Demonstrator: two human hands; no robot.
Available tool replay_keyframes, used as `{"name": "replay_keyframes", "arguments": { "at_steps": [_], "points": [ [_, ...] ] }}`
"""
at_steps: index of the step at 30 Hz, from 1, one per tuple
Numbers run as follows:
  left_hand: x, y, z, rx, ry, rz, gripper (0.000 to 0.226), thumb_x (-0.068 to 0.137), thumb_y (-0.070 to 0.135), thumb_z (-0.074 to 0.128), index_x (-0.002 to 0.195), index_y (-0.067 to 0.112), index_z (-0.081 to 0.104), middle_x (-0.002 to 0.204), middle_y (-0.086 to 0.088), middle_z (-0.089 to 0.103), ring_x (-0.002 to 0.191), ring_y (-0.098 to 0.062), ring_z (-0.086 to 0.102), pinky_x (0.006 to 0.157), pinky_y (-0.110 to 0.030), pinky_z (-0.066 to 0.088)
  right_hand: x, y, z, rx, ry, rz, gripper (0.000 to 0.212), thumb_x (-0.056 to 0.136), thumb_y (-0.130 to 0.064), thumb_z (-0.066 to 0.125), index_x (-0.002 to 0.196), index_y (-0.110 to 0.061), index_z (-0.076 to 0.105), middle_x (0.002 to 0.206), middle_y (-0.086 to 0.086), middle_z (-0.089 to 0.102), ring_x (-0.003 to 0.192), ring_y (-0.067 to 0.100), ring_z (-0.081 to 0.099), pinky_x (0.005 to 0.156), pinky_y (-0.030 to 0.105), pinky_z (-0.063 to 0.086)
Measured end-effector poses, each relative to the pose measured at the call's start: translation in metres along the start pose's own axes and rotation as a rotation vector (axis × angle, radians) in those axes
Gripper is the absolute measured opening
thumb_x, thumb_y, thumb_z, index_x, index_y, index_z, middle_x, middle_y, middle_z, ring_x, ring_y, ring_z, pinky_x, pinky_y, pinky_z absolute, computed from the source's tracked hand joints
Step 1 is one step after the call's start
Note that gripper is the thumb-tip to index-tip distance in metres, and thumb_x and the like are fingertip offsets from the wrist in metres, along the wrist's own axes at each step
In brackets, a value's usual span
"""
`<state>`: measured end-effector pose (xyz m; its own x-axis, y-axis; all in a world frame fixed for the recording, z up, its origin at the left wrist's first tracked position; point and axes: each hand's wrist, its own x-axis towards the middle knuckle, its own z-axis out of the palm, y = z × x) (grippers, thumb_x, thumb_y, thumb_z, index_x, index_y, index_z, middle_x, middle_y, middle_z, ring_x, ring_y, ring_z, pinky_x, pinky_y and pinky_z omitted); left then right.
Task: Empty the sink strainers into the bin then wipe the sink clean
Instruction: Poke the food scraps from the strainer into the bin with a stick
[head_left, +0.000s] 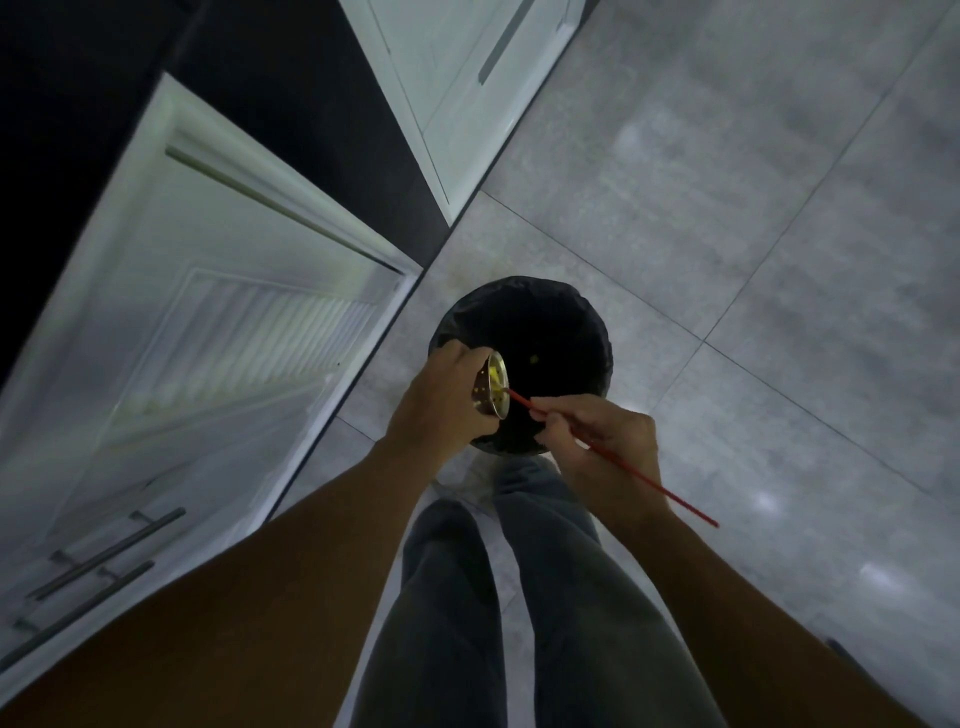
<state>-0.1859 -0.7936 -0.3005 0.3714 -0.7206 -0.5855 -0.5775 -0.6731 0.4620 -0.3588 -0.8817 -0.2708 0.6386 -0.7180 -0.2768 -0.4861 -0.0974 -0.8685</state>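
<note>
Strainer (492, 385) tipped on edge over the bin (524, 364), mouth facing 3 o'clock, held at the bin's 8 o'clock rim. Left hand (441, 400) curled closed around its outer bowl, fingers wrapped behind the metal. Right hand (597, 441) pinching a thin red stick (613, 457) between thumb and fingertips; stick tip sits inside the strainer, touching yellow scraps (496, 378) stuck to the perforated wall. One yellow bit (533, 358) lies in the black liner, toward bin centre. Bin stands on grey tile, just ahead of the person's legs; open white cabinet door (208, 322) at 9 o'clock. Light is dim; fine detail in the strainer is hard to read.

Step in hand, as I judge it: scraping residue out of a strainer into the bin. Wiping not yet begun; sink not in view.

Next move likely calls for short strokes of the stick toward the open mouth, strainer kept inside the bin's rim so scraps drop into the liner, not onto tile.
</note>
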Motion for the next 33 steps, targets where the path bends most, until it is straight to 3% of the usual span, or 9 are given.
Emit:
{"name": "replay_keyframes", "arguments": {
  "at_steps": [2, 5, 8, 13, 19, 22, 28, 30, 33],
  "points": [
    [0.001, 0.002, -0.001, -0.018, -0.003, 0.005, 0.08, 0.074, 0.03, 0.085, 0.143, 0.021, 0.045, 0.136, -0.004, 0.048, 0.126, -0.022, 0.049, 0.099, -0.033, 0.049, 0.001, -0.002, 0.004, 0.05, -0.034, -0.006, 0.017, 0.091, -0.025, 0.061, 0.101, -0.03, 0.074, 0.084, -0.019, 0.073, 0.07, 0.01, 0.072, 0.064, 0.024, 0.061],
    [0.001, 0.005, -0.003, -0.035, 0.002, 0.018, 0.08, 0.073, 0.029, 0.086, 0.142, 0.02, 0.046, 0.136, -0.005, 0.049, 0.127, -0.022, 0.049, 0.101, -0.038, 0.051, 0.001, 0.001, 0.007, 0.033, -0.023, 0.044, 0.019, 0.09, -0.031, 0.058, 0.101, -0.033, 0.074, 0.08, -0.026, 0.07, 0.069, 0.006, 0.07, 0.063, 0.018, 0.059],
    [0.002, 0.007, -0.003, -0.032, 0.014, 0.031, 0.077, 0.074, 0.03, 0.085, 0.14, 0.019, 0.047, 0.134, -0.005, 0.05, 0.124, -0.022, 0.05, 0.099, -0.037, 0.051, -0.001, 0.01, 0.006, 0.018, 0.036, 0.09, 0.02, 0.089, -0.032, 0.059, 0.1, -0.028, 0.075, 0.081, -0.02, 0.073, 0.066, 0.007, 0.07, 0.062, 0.024, 0.061],
    [0.002, 0.007, 0.0, -0.012, 0.014, 0.003, 0.077, 0.074, 0.033, 0.084, 0.14, 0.02, 0.047, 0.133, -0.005, 0.049, 0.122, -0.022, 0.05, 0.095, -0.034, 0.049, -0.006, 0.014, 0.002, 0.002, 0.131, 0.087, 0.015, 0.09, -0.019, 0.065, 0.098, -0.024, 0.077, 0.085, -0.023, 0.072, 0.07, 0.007, 0.072, 0.067, 0.026, 0.062],
    [0.004, 0.008, 0.004, 0.004, 0.002, -0.027, 0.079, 0.074, 0.035, 0.084, 0.142, 0.021, 0.045, 0.134, -0.004, 0.049, 0.123, -0.021, 0.05, 0.099, -0.035, 0.051, -0.001, 0.004, 0.006, -0.006, -0.036, 0.009, 0.019, 0.092, -0.022, 0.06, 0.1, -0.024, 0.077, 0.083, -0.014, 0.073, 0.07, 0.007, 0.07, 0.064, 0.017, 0.058],
    [0.003, 0.007, 0.004, -0.009, 0.006, -0.036, 0.079, 0.075, 0.035, 0.084, 0.142, 0.021, 0.046, 0.134, -0.004, 0.049, 0.123, -0.021, 0.051, 0.098, -0.034, 0.05, 0.001, 0.009, 0.007, -0.018, -0.054, 0.068, 0.017, 0.093, -0.018, 0.063, 0.101, -0.025, 0.077, 0.084, -0.019, 0.071, 0.075, 0.006, 0.069, 0.069, 0.016, 0.058],
    [0.002, 0.006, 0.003, -0.015, 0.0, -0.05, 0.078, 0.075, 0.036, 0.084, 0.141, 0.021, 0.046, 0.132, -0.005, 0.049, 0.121, -0.021, 0.051, 0.096, -0.033, 0.05, -0.003, 0.009, 0.0, -0.037, 0.012, 0.096, 0.021, 0.091, -0.028, 0.059, 0.102, -0.024, 0.077, 0.08, -0.029, 0.067, 0.071, 0.005, 0.069, 0.065, 0.019, 0.059],
    [0.002, 0.007, 0.003, -0.026, -0.005, -0.053, 0.079, 0.075, 0.034, 0.084, 0.142, 0.019, 0.045, 0.133, -0.005, 0.048, 0.122, -0.022, 0.05, 0.097, -0.033, 0.05, -0.003, 0.006, -0.002, -0.03, -0.005, 0.056, 0.018, 0.091, -0.021, 0.061, 0.101, -0.022, 0.077, 0.084, -0.024, 0.07, 0.072, 0.006, 0.07, 0.066, 0.02, 0.06],
    [0.002, 0.007, 0.004, -0.035, -0.012, -0.06, 0.081, 0.074, 0.032, 0.085, 0.143, 0.018, 0.045, 0.134, -0.005, 0.049, 0.124, -0.023, 0.05, 0.099, -0.035, 0.05, -0.002, 0.003, 0.001, -0.046, -0.096, 0.033, 0.016, 0.092, -0.007, 0.065, 0.1, -0.012, 0.078, 0.084, -0.001, 0.076, 0.073, 0.013, 0.072, 0.069, 0.028, 0.061]
  ]
}}
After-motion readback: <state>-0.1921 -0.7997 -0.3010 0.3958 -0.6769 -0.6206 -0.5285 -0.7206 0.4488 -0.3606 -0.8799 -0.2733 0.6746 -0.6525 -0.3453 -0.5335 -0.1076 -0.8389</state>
